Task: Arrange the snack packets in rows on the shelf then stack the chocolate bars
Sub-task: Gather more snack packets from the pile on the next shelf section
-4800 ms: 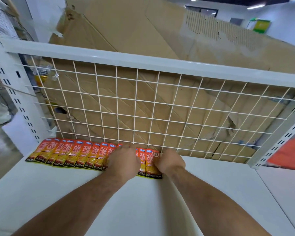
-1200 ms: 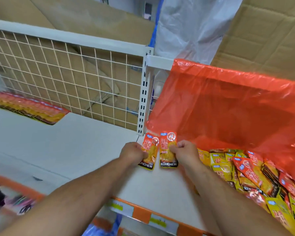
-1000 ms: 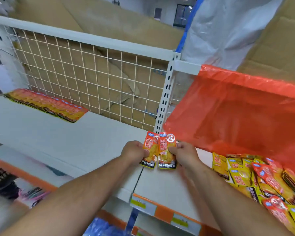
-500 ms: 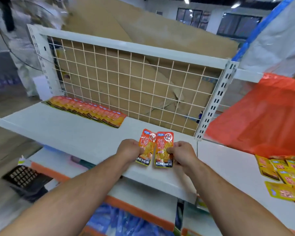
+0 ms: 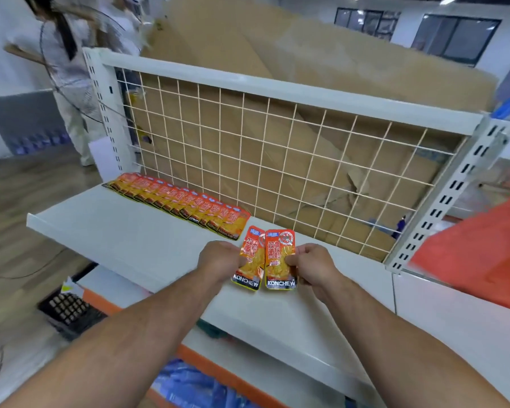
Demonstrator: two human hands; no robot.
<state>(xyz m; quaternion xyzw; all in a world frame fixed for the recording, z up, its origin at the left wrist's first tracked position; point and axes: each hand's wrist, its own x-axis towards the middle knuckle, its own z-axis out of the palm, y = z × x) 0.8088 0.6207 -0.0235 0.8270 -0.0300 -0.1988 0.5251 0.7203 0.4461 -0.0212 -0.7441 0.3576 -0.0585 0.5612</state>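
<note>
The left hand (image 5: 218, 260) and right hand (image 5: 312, 265) pinch one packet (image 5: 279, 260) each beside the row (image 5: 183, 206), where careless placing could push its end crooked.

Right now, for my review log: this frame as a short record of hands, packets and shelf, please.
left hand: pinches the left packet at its left edge
right hand: pinches the right packet at its right edge
held pair: side by side, labels facing the camera, just off the row's right end
row of packets: overlapping, along the wire grid on the shelf
far right: orange bag
</note>
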